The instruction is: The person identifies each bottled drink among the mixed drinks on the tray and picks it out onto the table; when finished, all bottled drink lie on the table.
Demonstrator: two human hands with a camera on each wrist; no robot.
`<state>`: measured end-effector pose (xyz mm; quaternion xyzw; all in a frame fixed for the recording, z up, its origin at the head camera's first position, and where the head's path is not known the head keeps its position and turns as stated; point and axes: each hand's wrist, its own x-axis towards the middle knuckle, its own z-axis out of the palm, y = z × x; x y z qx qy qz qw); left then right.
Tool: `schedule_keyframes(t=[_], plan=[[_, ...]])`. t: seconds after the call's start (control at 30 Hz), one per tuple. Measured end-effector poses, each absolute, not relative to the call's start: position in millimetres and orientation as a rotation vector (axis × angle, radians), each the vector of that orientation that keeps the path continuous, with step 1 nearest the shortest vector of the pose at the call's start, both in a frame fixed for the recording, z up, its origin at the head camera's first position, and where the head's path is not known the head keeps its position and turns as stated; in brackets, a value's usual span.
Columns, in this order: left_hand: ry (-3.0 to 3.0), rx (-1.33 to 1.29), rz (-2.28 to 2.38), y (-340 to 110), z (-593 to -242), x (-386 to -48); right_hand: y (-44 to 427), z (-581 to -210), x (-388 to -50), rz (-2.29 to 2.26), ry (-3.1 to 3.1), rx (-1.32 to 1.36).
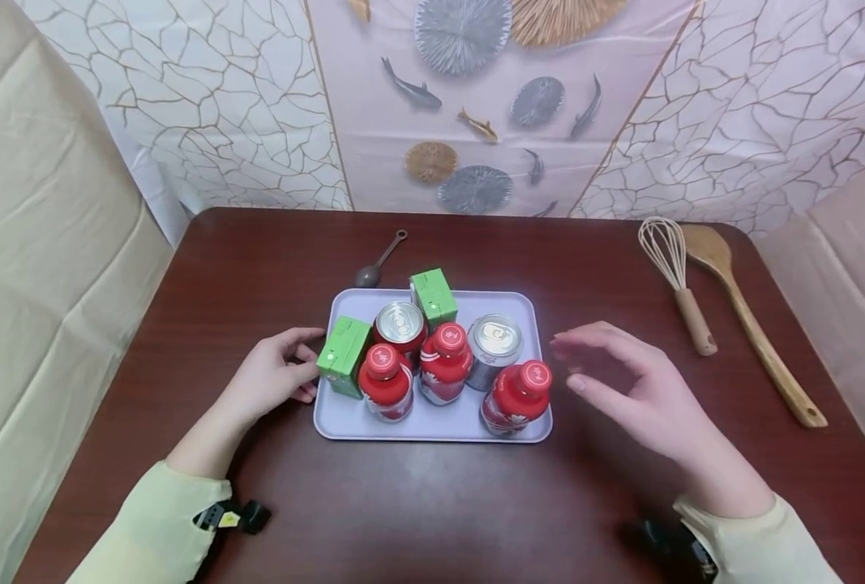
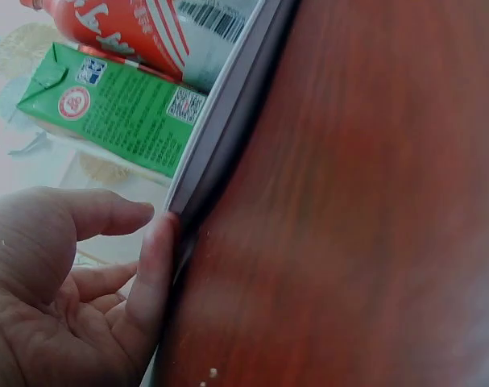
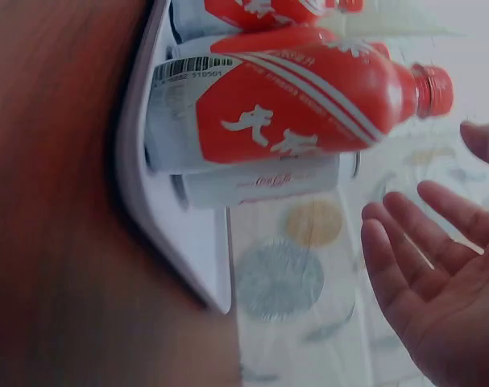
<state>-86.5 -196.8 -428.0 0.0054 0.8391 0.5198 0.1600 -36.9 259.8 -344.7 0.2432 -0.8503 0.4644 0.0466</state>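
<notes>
While my left hand (image 1: pixel 275 369), grip unclear, seemingly steadies the tray (image 1: pixel 432 427), my released right hand (image 1: pixel 644 393) should reach its right rim.

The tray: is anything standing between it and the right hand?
Nothing visible. In the head view, only a strip of table separates the right hand from the tray. The nearest red bottle stands inside the rim, so it probably wouldn't block the edge.
</notes>
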Motion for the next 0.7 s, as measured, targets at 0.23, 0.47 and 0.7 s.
schedule_keyframes(t=[0.23, 0.47, 0.7], plan=[[2.365, -0.003, 1.451, -198, -433, -99, 243, -338, -52, 1.360, -2.590, 1.031], [2.324, -0.012, 1.402, -200, -434, -108, 235, -339, -58, 1.438, -2.564, 1.184], [2.297, -0.007, 1.435, -201, -432, -111, 230, -344, -60, 1.486, -2.624, 1.170]])
